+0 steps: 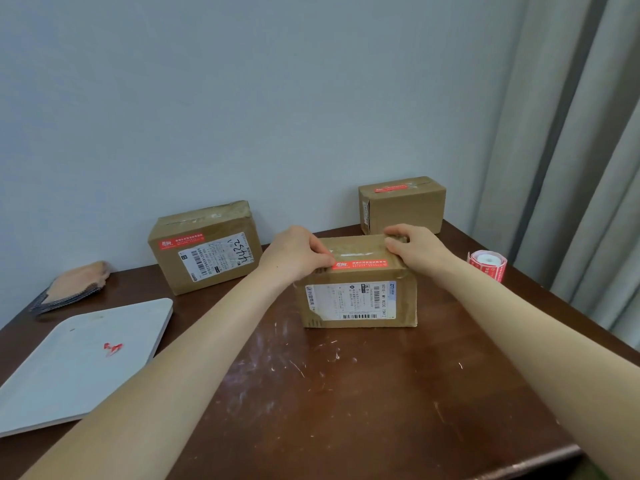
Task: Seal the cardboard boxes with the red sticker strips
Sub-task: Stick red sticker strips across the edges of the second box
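Note:
A cardboard box (360, 299) with a white shipping label stands in the middle of the table. A red sticker strip (360, 264) lies along its top front edge. My left hand (294, 252) rests on the box's top left corner, fingertips pressing the strip's left end. My right hand (415, 249) grips the box's top right corner, fingers curled over the far edge. A second box (204, 247) at the left back carries a red strip. A third box (401, 204) at the right back has a red strip on top. The sticker roll (487, 265) stands to the right.
A white tray (79, 362) with a red scrap (112, 348) lies at the left front. A folded cloth (74, 284) sits at the far left. The brown table (346, 393) meets a wall behind and a curtain (588, 168) at the right.

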Motion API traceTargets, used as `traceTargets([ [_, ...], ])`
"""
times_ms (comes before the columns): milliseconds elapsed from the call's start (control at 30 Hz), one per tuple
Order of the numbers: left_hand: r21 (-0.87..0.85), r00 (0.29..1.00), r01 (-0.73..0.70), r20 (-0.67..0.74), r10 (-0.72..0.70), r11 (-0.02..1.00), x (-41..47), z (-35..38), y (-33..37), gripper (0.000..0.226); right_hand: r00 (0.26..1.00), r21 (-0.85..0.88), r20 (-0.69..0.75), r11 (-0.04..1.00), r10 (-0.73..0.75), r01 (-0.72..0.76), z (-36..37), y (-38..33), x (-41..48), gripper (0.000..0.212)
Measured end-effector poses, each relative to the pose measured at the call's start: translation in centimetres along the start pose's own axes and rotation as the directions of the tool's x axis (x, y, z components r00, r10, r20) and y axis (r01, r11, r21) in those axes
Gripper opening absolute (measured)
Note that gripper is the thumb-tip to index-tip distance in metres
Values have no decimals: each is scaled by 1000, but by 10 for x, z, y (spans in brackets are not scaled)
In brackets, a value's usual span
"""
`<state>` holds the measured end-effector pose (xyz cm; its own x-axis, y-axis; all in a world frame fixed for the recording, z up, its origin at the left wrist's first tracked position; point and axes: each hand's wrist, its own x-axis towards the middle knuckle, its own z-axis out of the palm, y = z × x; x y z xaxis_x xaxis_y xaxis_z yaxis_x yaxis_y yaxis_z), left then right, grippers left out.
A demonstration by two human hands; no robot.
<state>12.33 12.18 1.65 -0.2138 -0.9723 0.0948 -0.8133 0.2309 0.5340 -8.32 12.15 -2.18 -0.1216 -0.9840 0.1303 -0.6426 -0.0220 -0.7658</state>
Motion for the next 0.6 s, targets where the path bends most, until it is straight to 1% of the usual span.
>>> traceTargets([
  [167, -19, 997, 35, 73, -34, 999, 7, -2, 5, 15, 1000, -6, -8, 1000, -10, 10, 0, 2, 0, 38],
  [333, 36, 989, 60, 136, -64, 998, 12, 0, 10, 23, 1000, -19, -12, 1000, -25, 25, 0, 4, -1, 39],
  [433, 61, 980, 74, 179, -84, 995, 11, 0, 12, 22, 999, -21, -16, 999, -29, 29, 0, 5, -2, 39],
  [533, 84, 978, 81, 185, -95, 993, 10, 1, 14, 33, 999, -29, -17, 999, -30, 29, 1, 5, -2, 39],
  [600, 90, 978, 77, 185, -93, 993, 9, 1, 14, 31, 999, -33, -17, 999, -28, 28, 1, 4, -2, 40],
])
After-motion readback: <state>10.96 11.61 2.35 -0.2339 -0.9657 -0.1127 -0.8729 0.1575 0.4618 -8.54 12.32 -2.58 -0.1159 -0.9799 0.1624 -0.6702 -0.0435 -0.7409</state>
